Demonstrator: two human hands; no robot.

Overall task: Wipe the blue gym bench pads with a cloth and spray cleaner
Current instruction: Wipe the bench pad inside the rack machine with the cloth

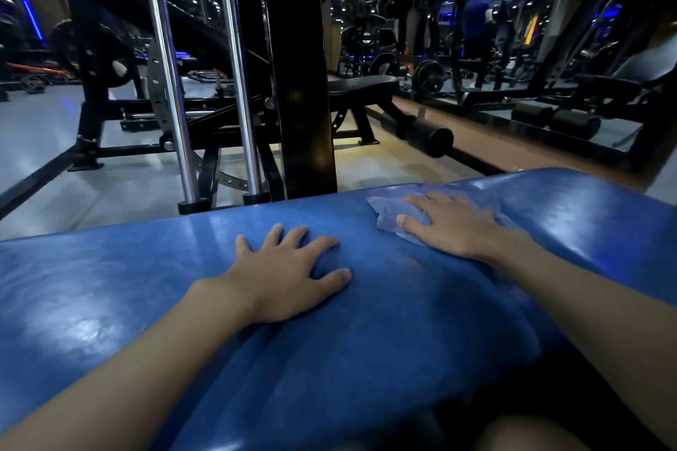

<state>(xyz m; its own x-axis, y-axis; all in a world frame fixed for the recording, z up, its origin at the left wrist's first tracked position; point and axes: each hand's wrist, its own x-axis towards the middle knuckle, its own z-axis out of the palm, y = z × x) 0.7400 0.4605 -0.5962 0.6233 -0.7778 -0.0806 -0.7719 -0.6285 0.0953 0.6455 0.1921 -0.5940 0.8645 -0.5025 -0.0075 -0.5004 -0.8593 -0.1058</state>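
Sideways runs the pad (pixel 110 286), left hand (pixel 282 275) flat, right hand (pixel 454 223) pressing seemingly bunched cloth (pixel 384 210).

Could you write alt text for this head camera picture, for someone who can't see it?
A person's right hand presses a pale blue cloth flat on a blue gym bench pad, while the left hand rests spread on the pad beside it. Behind stand black weight machines and chrome rods in a dim gym.

Cloth (pixel 387 212) partly hidden — under right hand (pixel 454 227).
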